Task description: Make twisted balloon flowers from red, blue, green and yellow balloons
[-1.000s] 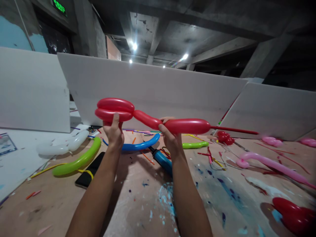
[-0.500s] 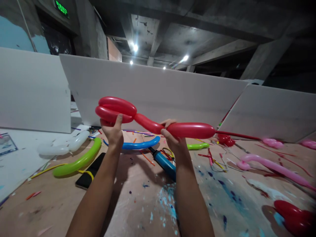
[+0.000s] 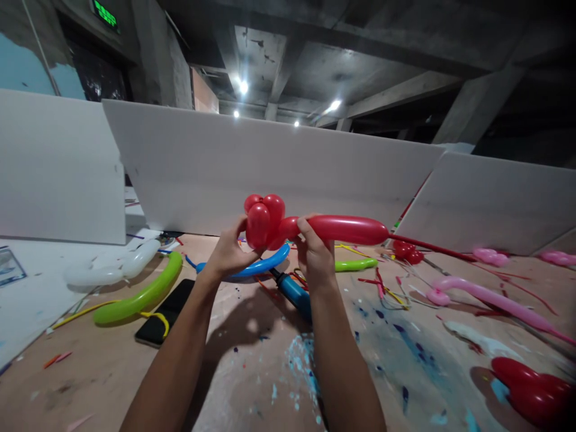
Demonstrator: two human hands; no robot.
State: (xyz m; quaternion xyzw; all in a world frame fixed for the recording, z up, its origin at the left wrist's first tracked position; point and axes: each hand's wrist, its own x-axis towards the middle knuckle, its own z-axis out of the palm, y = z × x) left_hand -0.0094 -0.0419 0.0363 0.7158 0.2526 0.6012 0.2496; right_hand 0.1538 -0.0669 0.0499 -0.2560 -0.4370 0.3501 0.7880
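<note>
Concrete room; white boards [image 3: 279,162] line far edge of paint-spotted work surface [image 3: 252,378]. Long red balloon [image 3: 348,229] held above surface, open air over it up to boards' top edge. Left hand [image 3: 231,252] grasps bunched loops; right hand [image 3: 314,252] pinches narrow section, thin tail pointing toward right edge. Green balloon [image 3: 139,297], black phone [image 3: 155,329] toward left edge; dark red balloon [image 3: 528,384] toward near right corner.

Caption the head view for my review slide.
Left hand holds a red balloon by its bunched end while the right hand grips it farther along.
</note>
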